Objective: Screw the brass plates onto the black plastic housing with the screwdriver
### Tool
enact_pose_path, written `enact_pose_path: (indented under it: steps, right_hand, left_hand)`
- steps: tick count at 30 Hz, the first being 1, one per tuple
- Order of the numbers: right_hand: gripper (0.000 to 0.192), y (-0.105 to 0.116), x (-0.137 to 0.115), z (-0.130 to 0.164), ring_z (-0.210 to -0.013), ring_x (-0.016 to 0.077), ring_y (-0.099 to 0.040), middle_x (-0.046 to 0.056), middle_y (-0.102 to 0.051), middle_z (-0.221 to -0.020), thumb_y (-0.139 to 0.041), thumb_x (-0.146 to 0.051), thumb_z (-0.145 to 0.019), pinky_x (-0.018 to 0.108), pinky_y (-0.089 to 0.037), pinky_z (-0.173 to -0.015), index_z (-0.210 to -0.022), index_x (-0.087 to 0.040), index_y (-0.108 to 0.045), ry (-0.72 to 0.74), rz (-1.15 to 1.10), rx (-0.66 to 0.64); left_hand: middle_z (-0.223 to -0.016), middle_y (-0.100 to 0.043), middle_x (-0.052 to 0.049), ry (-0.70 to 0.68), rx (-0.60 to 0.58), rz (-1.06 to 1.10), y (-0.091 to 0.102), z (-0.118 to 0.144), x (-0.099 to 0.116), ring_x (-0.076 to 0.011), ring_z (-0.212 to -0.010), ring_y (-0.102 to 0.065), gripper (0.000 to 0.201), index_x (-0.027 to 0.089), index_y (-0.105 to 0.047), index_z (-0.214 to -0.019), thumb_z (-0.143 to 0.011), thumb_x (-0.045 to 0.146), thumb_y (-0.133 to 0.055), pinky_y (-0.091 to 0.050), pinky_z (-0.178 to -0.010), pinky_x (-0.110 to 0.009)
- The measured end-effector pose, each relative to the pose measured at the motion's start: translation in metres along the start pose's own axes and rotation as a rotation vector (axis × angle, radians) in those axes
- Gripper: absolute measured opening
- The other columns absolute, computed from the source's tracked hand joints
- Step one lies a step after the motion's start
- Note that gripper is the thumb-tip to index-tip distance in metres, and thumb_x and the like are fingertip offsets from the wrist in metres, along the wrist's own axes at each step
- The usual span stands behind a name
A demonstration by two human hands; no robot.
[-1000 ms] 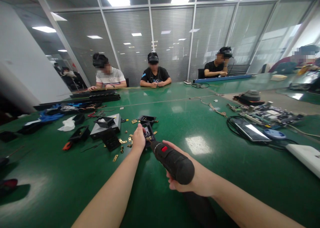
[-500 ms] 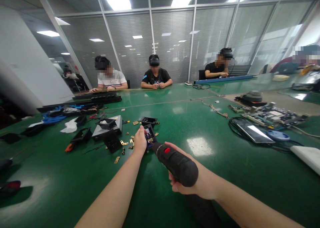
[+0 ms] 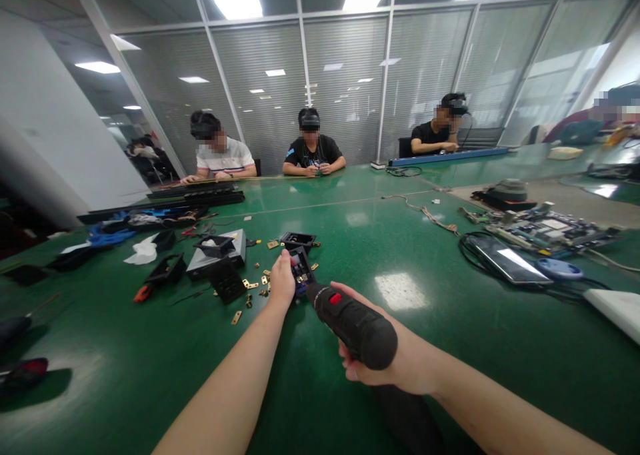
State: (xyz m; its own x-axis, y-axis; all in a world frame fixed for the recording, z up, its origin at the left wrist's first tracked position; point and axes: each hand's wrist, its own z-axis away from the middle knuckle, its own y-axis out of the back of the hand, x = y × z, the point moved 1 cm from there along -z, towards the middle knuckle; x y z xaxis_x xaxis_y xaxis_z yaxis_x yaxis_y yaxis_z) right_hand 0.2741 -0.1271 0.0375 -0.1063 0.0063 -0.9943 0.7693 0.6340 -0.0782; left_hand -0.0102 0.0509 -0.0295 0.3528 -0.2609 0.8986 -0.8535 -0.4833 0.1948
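My right hand (image 3: 370,362) is closed around the handle of a black cordless drill (image 3: 355,325) with a red switch on top. The drill's front end points at a small black plastic box (image 3: 301,268), and whether its bit touches the box cannot be made out. Gripping that box by its left side is my left hand (image 3: 283,278), closed, thumb on top. Small brass parts show inside the box. Left of my hand lie brass plates (image 3: 237,317) and several brass screws (image 3: 249,300). Just behind stands another open black box (image 3: 299,241).
On the left are a grey metal case (image 3: 235,255) with black parts on it, an orange-tipped tool (image 3: 143,293) and blue gloves (image 3: 107,232). To the right lie a phone (image 3: 505,262), a circuit board (image 3: 550,228) and cables. Several people sit across the green table (image 3: 345,208).
The view has shifted very slightly. Both hands keep their hold, and the drill stays aimed at the box with hardly any movement.
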Motion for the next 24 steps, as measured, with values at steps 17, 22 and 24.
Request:
enact_pose_path:
  steps: [17,22,24]
  right_hand:
    - [0.147,-0.001,0.001,0.000,-0.092,0.0228,-0.073,0.004,-0.077,-0.116,-0.109,-0.028,-0.080,0.044,-0.065,-0.088,-0.200,-0.030,-0.023,-0.001,0.012,0.015]
    - [0.147,-0.002,-0.003,0.000,-0.093,0.0240,-0.074,0.005,-0.077,-0.118,-0.109,-0.029,-0.080,0.045,-0.065,-0.088,-0.199,-0.030,-0.024,-0.008,0.020,0.018]
    - [0.146,-0.002,-0.003,0.000,-0.093,0.0240,-0.073,0.005,-0.076,-0.117,-0.109,-0.029,-0.080,0.044,-0.065,-0.087,-0.199,-0.029,-0.025,-0.002,0.018,0.016]
  left_hand:
    - [-0.081,-0.069,-0.008,0.048,-0.008,0.017,0.000,-0.002,-0.005,-0.0293,-0.083,-0.064,0.091,0.029,-0.062,-0.077,-0.100,0.113,-0.035,-0.053,-0.081,-0.043]
    - [-0.082,-0.070,-0.008,0.031,0.004,0.003,0.001,0.000,0.002,-0.0297,-0.085,-0.065,0.088,0.029,-0.062,-0.077,-0.102,0.109,-0.038,-0.054,-0.085,-0.044]
    - [-0.082,-0.070,-0.008,0.014,0.012,-0.011,0.001,0.001,0.003,-0.0297,-0.085,-0.065,0.085,0.029,-0.063,-0.077,-0.105,0.105,-0.038,-0.055,-0.086,-0.044]
